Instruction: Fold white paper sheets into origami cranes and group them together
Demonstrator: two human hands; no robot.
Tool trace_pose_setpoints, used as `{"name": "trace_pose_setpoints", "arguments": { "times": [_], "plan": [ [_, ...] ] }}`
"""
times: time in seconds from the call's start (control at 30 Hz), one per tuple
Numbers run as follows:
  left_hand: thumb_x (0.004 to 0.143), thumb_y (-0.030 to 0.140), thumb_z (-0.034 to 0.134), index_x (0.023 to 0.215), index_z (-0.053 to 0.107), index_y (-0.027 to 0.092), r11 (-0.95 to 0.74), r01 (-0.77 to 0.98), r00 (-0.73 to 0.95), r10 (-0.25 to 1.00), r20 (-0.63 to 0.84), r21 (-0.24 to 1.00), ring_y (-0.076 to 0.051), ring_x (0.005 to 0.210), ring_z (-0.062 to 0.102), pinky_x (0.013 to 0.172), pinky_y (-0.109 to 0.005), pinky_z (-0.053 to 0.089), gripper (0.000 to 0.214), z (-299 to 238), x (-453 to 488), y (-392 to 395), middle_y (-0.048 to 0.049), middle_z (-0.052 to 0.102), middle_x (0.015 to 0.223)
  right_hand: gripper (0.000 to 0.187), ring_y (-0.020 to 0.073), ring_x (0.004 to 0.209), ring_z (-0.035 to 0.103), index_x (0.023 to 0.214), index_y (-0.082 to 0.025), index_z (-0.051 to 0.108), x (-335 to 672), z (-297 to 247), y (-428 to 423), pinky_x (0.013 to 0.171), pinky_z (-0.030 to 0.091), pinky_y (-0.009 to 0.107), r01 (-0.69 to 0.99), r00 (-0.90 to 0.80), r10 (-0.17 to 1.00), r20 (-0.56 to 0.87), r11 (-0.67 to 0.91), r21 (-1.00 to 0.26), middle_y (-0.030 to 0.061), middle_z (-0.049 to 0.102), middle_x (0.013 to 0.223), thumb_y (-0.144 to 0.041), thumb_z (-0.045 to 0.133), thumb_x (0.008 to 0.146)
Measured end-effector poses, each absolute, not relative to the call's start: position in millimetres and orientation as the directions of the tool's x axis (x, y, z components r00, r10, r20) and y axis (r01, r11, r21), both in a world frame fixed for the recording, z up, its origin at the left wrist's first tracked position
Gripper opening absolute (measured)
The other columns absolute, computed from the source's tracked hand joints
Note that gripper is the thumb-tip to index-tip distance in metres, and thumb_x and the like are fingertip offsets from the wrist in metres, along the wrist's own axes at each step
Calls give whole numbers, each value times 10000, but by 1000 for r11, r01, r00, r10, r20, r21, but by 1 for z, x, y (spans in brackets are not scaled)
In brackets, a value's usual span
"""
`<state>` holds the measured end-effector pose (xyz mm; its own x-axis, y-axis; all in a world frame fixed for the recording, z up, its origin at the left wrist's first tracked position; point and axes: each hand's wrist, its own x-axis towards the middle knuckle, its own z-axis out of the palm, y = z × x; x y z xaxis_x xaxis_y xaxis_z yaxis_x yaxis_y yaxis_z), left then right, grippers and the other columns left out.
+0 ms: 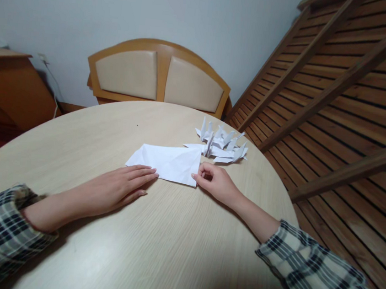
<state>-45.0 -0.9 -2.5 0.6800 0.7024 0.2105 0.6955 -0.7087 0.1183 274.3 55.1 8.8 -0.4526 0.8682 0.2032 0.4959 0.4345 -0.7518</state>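
A folded white sheet of paper [168, 161] lies on the round pale wooden table [154, 246]. My left hand [119, 189] rests flat on the table, fingers stretched out, with the fingertips touching the sheet's near edge. At the sheet's near right corner my right hand [214, 182] has its fingers curled and pinches that corner. Both arms wear plaid sleeves.
Several folded white paper cranes [221, 144] are clustered on the table beyond the sheet, to the right. A wooden chair with beige padded back [158, 77] stands at the far side. A slatted wooden wall [349, 101] rises on the right, a wooden cabinet [11, 84] on the left.
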Motion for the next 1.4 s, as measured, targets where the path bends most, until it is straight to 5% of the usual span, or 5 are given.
{"name": "trace_pose_setpoints", "arguments": {
  "times": [0.2,0.33,0.47,0.67,1.4],
  "plan": [
    [1059,450,415,1481,535,278,-702,695,665,709,235,152,-273,1364,557,1158,-474,448,471,-3,-45,0,-84,587,1488,265,157,682,494,741,-236,390,275,13,54,650,361,289,614,-399,840,368,543,-573,-24,525,701,-219,640,825],
    [1052,479,422,1432,590,272,-710,689,669,699,252,142,-295,1303,598,1107,-477,487,464,1,-42,-1,-101,639,1420,72,214,878,563,847,-221,545,272,19,47,811,424,357,571,-554,676,487,734,-369,53,632,881,-171,574,889],
    [1058,464,409,1423,595,265,-727,676,686,681,255,123,-294,1229,635,1052,-457,515,455,7,-40,-2,-112,668,1359,156,247,1087,593,1052,-208,691,268,18,39,963,437,415,446,-761,521,386,853,-271,93,703,1112,-213,566,959],
    [1059,476,401,1424,599,239,-722,685,695,688,207,100,-298,1252,618,1074,-468,500,478,9,-39,-3,-129,643,1396,239,244,1229,597,1172,-217,723,267,16,39,1069,410,443,392,-844,465,268,875,-285,78,703,1313,-305,588,995],
    [1049,573,355,1526,464,347,-656,744,647,755,109,127,-336,1442,447,1173,-583,352,539,1,-41,1,-106,482,1574,410,237,1393,535,1336,-209,671,268,15,37,1186,392,440,389,-880,453,143,860,-330,99,598,1462,-426,520,1023]
  ]
}}
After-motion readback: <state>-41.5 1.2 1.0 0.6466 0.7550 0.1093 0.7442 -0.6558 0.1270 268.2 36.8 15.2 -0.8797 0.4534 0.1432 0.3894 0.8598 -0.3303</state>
